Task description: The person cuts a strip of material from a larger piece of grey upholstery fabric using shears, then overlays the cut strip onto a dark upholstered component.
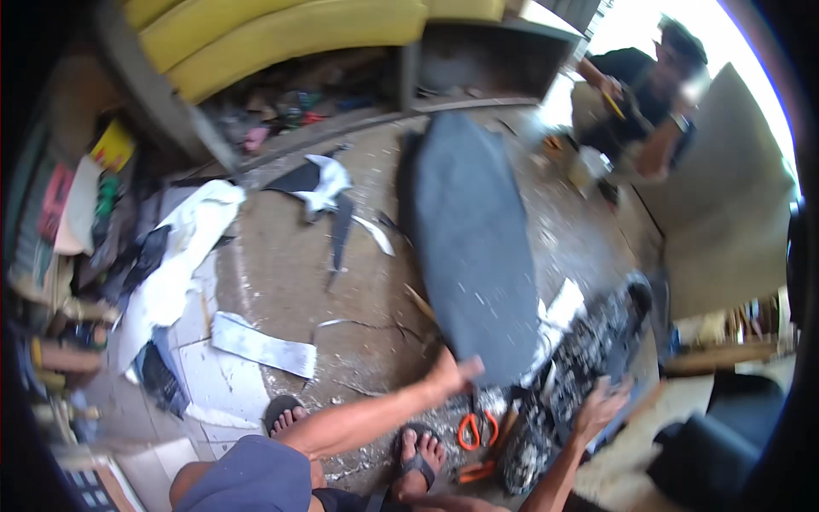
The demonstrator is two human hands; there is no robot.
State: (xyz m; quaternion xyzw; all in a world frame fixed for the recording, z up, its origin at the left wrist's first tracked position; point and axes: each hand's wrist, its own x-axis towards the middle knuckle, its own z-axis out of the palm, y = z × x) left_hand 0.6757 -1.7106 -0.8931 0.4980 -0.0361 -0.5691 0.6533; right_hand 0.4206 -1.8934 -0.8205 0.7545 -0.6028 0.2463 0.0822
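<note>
A long dark grey seat-shaped piece [473, 230], smooth and rounded at its far end, stretches away from me in the middle. At its near end my left hand [454, 375] is closed on the edge; its fingers are partly hidden and blurred. My right hand [604, 408] has its fingers apart, over a mottled black-and-white block [589, 346] that looks like rough foam. Whether it presses on the block I cannot tell. Between my hands, on the floor, lie orange-handled scissors [478, 429]. Another orange-handled tool [476, 471] lies closer to me.
White and black scraps [320, 183], a pale strip [264, 344] and a white cloth [179, 264] litter the floor leftward. A yellow padded bench [290, 34] stands behind. Another person [636, 102] crouches far right beside a large board [725, 205]. Black sheet material [725, 435] lies right.
</note>
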